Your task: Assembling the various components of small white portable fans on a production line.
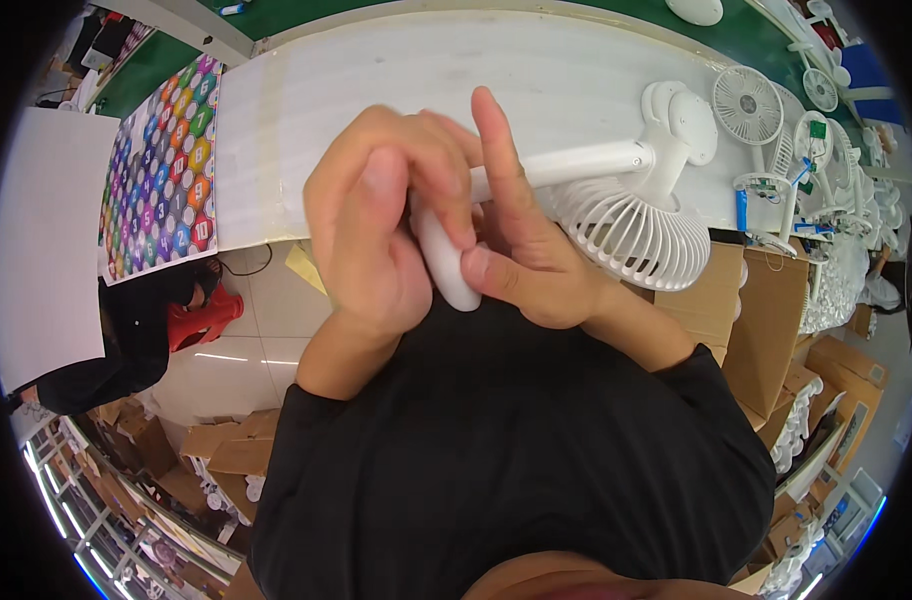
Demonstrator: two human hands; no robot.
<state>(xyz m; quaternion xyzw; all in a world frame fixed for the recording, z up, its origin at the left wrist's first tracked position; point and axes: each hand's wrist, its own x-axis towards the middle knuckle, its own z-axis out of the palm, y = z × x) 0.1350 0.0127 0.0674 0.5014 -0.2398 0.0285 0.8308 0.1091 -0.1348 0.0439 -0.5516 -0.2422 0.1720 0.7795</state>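
Note:
A white desk fan is held sideways in front of my chest. Its rounded base point(448, 268) is between my hands, and its straight arm point(581, 163) reaches right to the ribbed grille point(636, 235). My left hand point(366, 225) is curled over the base, slightly blurred, its fingertips mostly hidden. My right hand point(541, 255) grips the base's edge with the thumb, one finger stretched upward. Hands hide much of the base's underside.
A white-topped bench point(376, 70) runs ahead. Several partly built fans point(761, 110) stand at its right, by open cardboard boxes point(756, 320). A sheet of coloured circles point(166, 170) lies left. A person in black sits near a red stool point(208, 318).

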